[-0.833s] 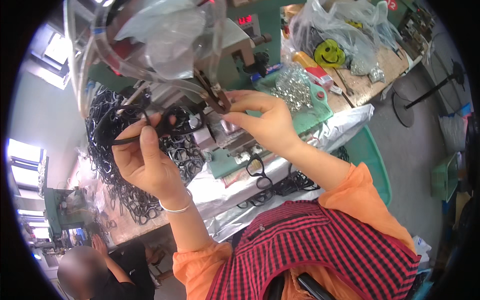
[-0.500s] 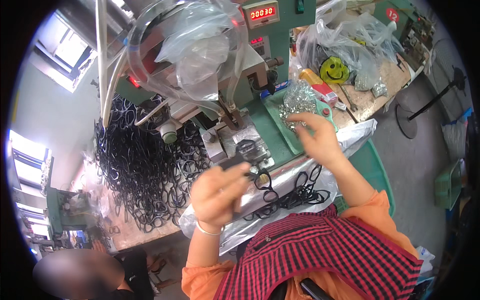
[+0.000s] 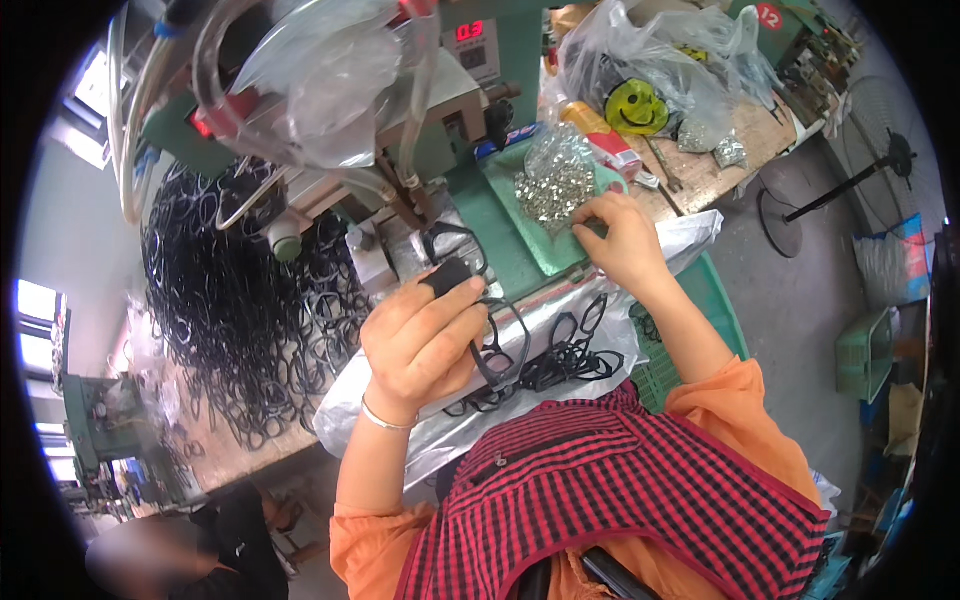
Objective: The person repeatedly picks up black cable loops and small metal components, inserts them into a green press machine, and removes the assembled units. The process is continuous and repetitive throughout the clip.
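Note:
My left hand (image 3: 425,335) is closed around a black eyeglass frame (image 3: 526,332), held just in front of the machine's metal fixture (image 3: 370,262). A dark pad or sleeve (image 3: 448,277) shows at the fingertips of that hand. My right hand (image 3: 625,240) is at the near right edge of a green tray (image 3: 548,262), its fingers bent and drawn together. Whatever they may pinch is too small to see. Within the tray lies a heap of small shiny metal parts (image 3: 552,195), partly in a clear bag.
A large pile of black eyeglass frames (image 3: 215,280) covers the bench at left. More frames (image 3: 570,360) lie on silvery sheeting (image 3: 335,405) before me. Clear hoses (image 3: 210,90) hang from the green machine. Plastic bags (image 3: 690,60) and a wrench (image 3: 665,165) lie at right. A co-worker sits lower left.
My left hand has brought the eyeglass frame up toward the fixture, and its rims now show clearly. My right hand has drawn back from the metal parts to the tray's near edge. The view has shifted.

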### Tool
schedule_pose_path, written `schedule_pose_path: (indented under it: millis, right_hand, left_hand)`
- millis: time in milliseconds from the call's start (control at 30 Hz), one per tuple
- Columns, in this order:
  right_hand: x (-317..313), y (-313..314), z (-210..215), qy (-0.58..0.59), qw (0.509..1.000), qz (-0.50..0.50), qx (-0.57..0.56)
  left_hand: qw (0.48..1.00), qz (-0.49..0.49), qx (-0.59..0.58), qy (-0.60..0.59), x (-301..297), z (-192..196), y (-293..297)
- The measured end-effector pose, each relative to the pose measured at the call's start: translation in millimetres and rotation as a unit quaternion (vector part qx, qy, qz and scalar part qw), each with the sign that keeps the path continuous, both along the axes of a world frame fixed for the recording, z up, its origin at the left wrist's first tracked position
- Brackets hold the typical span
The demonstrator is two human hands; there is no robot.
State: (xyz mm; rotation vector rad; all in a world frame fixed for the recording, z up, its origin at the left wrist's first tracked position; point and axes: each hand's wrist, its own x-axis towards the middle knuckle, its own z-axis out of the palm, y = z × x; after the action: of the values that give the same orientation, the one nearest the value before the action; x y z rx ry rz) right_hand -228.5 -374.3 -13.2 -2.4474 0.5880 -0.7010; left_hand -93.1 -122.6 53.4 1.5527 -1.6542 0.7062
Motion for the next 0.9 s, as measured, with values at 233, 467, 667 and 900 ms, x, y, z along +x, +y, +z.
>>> schedule_pose_path:
  millis: [233, 467, 667, 900]
  right_hand:
    - [16, 6, -13, 0.024, 0.993, -0.005, -0.112]
    - [2, 0, -13, -0.075, 0.996, -0.048, 0.024]
    - [28, 10, -17, -0.152, 0.988, -0.013, -0.029]
    - [19, 14, 2, -0.112, 0.991, -0.04, 0.056]
  left_hand:
    - [0.996, -0.011, -0.006, 0.084, -14, -16, 14]
    - [0.92, 0.356, -0.089, 0.139, -3, -3, 92]
    - [0.736, 0.534, 0.266, 0.321, 53, -93, 132]
    - [0.81, 0.34, -0.143, 0.456, 59, -41, 139]
